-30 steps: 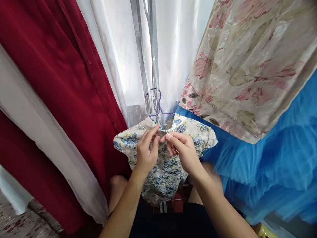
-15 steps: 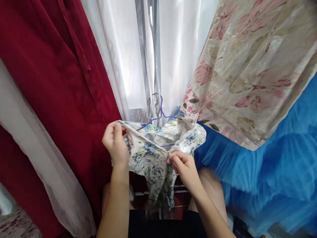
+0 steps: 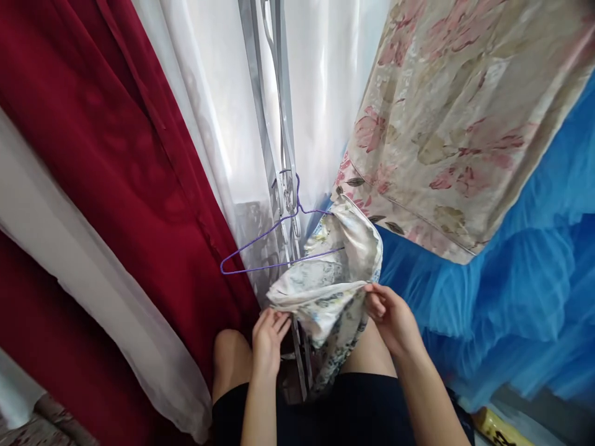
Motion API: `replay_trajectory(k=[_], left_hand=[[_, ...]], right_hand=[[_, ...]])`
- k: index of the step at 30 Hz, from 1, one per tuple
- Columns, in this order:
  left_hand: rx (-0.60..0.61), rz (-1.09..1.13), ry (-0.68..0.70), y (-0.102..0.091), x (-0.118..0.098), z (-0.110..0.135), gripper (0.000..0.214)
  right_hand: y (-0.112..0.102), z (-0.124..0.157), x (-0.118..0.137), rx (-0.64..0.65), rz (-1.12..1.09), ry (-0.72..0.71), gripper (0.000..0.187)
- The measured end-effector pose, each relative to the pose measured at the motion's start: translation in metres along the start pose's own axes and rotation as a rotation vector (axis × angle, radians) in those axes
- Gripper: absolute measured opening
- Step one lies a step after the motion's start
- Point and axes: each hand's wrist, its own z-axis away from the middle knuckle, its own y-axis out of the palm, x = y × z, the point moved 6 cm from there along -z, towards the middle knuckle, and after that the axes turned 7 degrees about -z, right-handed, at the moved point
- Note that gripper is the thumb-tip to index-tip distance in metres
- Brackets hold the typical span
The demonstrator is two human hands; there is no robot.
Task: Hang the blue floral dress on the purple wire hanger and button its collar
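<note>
A purple wire hanger (image 3: 260,240) hangs by its hook from a metal stand (image 3: 281,105), its left arm bare. On its right arm still sits one side of a floral garment (image 3: 325,291), white with blue and yellow print. My left hand (image 3: 269,334) pinches the loose left edge of the garment below the hanger. My right hand (image 3: 388,313) grips the fabric edge at the lower right, fingers closed. The rest of the garment droops between my hands, over my lap.
Red cloth (image 3: 139,204) and a sheer pale cloth (image 3: 106,272) hang at the left. White curtain (image 3: 320,93) is behind the stand. At the right hang a pink-flowered cloth (image 3: 446,136) and blue tulle (image 3: 488,316). A yellow item (image 3: 499,427) lies low right.
The garment's left side has come off the hanger's left arm. My left hand has moved down and right with it; my right hand has shifted right along the fabric.
</note>
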Motion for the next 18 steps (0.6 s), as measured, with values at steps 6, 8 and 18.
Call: replay_trajectory(k=[6,8,18], left_hand=[[0.352,-0.462,0.067,0.047,0.025,0.035,0.042],[0.403,-0.490,0.148,0.064,0.018,0.043,0.038],[0.580,-0.672,0.323,0.116,0.000,0.107,0.032]], right_hand=[[-0.095,0.000,-0.009,-0.197,-0.205,-0.031,0.010],[-0.100,0.007,-0.019,-0.250,-0.130,-0.009,0.016],[0.002,0.063,-0.067,0.354,0.352,0.463,0.070]])
